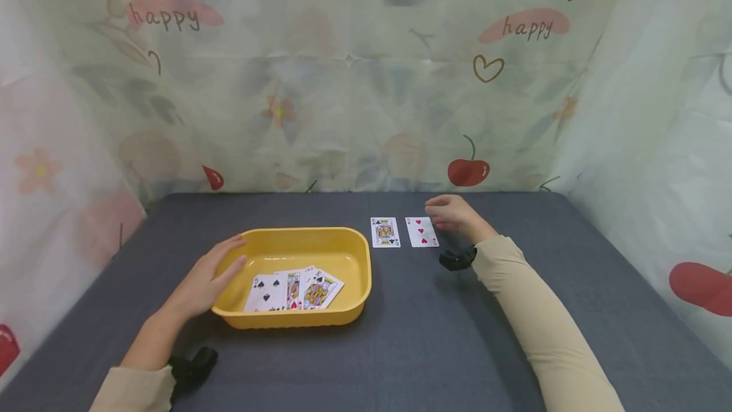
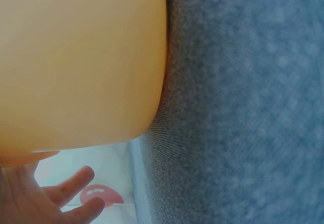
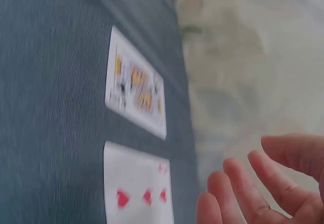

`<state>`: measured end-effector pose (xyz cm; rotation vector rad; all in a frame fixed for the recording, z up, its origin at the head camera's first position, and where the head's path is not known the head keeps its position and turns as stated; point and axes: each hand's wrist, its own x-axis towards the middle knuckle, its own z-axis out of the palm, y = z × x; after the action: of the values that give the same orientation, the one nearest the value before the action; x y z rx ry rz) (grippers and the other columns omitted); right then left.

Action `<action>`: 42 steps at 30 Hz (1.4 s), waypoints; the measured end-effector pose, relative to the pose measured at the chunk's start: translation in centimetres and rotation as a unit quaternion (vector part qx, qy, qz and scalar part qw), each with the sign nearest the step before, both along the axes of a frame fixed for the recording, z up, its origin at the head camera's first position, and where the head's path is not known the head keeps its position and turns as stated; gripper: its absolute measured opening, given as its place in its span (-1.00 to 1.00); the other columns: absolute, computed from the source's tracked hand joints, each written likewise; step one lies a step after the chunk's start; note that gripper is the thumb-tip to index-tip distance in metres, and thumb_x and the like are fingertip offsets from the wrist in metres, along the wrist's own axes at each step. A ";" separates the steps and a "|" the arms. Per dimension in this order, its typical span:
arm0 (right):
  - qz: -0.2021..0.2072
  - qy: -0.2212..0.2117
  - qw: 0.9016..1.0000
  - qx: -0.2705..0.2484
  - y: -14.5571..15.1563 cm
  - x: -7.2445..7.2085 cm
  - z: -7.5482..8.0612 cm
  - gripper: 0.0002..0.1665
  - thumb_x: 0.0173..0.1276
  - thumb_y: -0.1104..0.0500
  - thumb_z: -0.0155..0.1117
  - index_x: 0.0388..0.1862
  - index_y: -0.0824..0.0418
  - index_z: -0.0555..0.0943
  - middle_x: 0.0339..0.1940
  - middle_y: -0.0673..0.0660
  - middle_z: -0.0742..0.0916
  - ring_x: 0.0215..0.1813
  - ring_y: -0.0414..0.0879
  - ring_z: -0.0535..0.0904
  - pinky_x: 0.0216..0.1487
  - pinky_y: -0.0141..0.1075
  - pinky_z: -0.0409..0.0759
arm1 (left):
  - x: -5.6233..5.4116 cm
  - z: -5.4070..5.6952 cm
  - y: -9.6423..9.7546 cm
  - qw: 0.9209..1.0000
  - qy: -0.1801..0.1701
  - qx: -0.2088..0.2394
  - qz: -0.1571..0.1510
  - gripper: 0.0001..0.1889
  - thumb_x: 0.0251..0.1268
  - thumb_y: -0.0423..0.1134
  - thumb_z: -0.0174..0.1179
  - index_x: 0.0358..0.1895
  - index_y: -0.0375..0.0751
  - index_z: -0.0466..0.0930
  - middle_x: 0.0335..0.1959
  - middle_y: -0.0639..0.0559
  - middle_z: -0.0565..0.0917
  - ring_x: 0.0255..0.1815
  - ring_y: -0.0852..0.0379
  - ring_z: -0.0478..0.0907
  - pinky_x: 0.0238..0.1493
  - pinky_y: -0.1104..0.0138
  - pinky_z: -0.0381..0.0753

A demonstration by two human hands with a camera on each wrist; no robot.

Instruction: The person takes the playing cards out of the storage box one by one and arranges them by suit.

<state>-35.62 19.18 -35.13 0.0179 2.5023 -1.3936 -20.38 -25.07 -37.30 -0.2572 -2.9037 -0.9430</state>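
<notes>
A yellow plastic tray (image 1: 366, 272) stands on the table, with several playing cards (image 1: 267, 291) fanned inside, spades and a king among them. My left hand (image 1: 203, 281) rests at the tray's left rim, fingers extended; in the left wrist view that hand (image 2: 35, 198) shows beyond the tray's wall (image 2: 81, 62). To the tray's right lie two face-up cards: a king (image 1: 386, 233) and a three of hearts (image 1: 422, 232). Just beside the three of hearts, my right hand (image 1: 455, 215) hovers with loosely bent fingers. Nothing shows between these fingers (image 3: 243, 191) in the right wrist view.
Dark grey cloth (image 1: 412, 336) covers the table. A patterned curtain (image 1: 349, 81) hangs behind its far edge and along both sides. Black wrist devices (image 1: 457, 259) sit on both arms.
</notes>
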 end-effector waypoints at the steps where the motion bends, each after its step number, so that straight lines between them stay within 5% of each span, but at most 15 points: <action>1: 0.015 0.000 1.000 -0.011 -0.3 0.2 0.3 -0.46 0.42 0.12 0.03 0.31 0.32 0.32 0.30 0.35 0.46 0.26 0.19 0.48 0.19 -0.15 0.53 | 0.0 0.0 0.0 1.000 0.000 0.000 0.000 -0.40 0.44 0.07 -0.15 0.37 -0.26 0.18 0.45 -0.30 0.11 0.42 -0.37 0.03 0.30 -0.31 0.00; 8: 0.117 0.010 0.991 -0.059 -3.5 2.3 2.4 -0.45 0.40 0.11 0.07 0.30 0.33 0.33 0.31 0.35 0.45 0.30 0.25 0.42 0.31 -0.01 0.40 | 0.0 -0.2 0.0 1.000 -0.005 -0.001 0.001 -0.40 0.44 0.08 -0.16 0.37 -0.25 0.18 0.45 -0.30 0.10 0.42 -0.38 0.02 0.30 -0.33 -0.01; 20: 0.246 0.017 0.967 -0.067 -12.0 5.3 4.3 -0.61 0.32 0.06 0.21 0.09 0.16 0.53 0.12 0.20 0.61 0.11 0.05 0.56 0.19 -0.15 0.54 | 0.0 -0.2 0.0 1.000 -0.004 -0.003 0.000 -0.39 0.43 0.09 -0.16 0.38 -0.25 0.18 0.45 -0.30 0.10 0.42 -0.38 0.03 0.29 -0.33 0.01; 30: 0.311 0.010 0.948 -0.073 -18.5 5.6 3.5 -0.56 0.33 0.13 0.20 0.15 0.25 0.51 0.12 0.21 0.63 0.14 0.10 0.56 0.06 -0.30 0.60 | -0.1 -0.4 -0.2 1.000 -0.007 0.002 0.002 -0.38 0.44 0.09 -0.17 0.37 -0.27 0.18 0.45 -0.30 0.10 0.43 -0.37 0.02 0.31 -0.32 0.00; 42: 0.356 -0.014 0.935 0.002 -23.2 5.0 0.6 -0.62 0.28 0.17 0.25 0.07 0.25 0.57 -0.04 0.15 0.69 -0.05 -0.07 0.62 -0.03 -0.33 0.62 | -0.1 -0.1 0.0 1.000 -0.011 0.002 -0.001 -0.38 0.43 0.10 -0.17 0.38 -0.25 0.17 0.46 -0.30 0.09 0.42 -0.37 0.02 0.29 -0.33 0.00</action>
<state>-30.63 -4.05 -34.57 -0.7772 2.1358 -1.0533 -20.49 -25.04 -37.38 -0.2521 -2.9219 -0.9578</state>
